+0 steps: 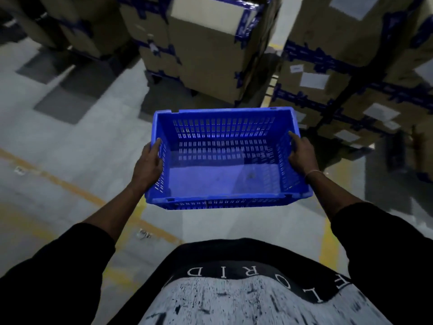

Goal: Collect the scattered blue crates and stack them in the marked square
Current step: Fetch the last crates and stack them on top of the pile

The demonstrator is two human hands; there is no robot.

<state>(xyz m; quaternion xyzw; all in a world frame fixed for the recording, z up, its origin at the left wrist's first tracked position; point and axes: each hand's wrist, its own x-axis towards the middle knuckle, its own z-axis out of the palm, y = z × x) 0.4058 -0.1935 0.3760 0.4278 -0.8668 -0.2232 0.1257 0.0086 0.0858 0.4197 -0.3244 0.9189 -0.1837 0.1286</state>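
I carry the empty blue crate (225, 158) out before my waist above the floor, left hand (150, 163) and right hand (301, 153) clamped over its short side rims; it seems light, stiff, slotted plastic, best gripped there.
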